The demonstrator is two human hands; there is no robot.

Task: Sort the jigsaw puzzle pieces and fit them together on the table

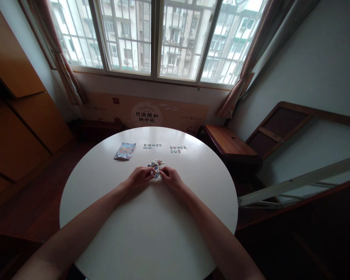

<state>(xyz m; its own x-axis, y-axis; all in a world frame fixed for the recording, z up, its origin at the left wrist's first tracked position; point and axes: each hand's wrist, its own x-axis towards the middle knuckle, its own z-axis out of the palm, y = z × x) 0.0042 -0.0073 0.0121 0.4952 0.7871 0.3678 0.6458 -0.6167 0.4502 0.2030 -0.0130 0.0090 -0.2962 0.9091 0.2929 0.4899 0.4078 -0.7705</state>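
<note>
A small cluster of jigsaw pieces (156,163) lies near the middle of the round white table (151,229). My left hand (140,177) rests just left of it, fingers curled and pinched at the cluster's near edge. My right hand (170,178) sits just right of it, fingertips pinched together on a piece at the same edge. The two hands nearly meet at the cluster. What each pinch holds is too small to make out. Farther back lie two short rows of loose pieces, the left row (152,146) and the right row (177,148).
A small printed packet (125,151) lies at the back left of the table. A wooden bench (229,142) stands at the right under the barred window. Wooden cabinets (20,116) line the left wall. A metal frame (297,182) leans at the right.
</note>
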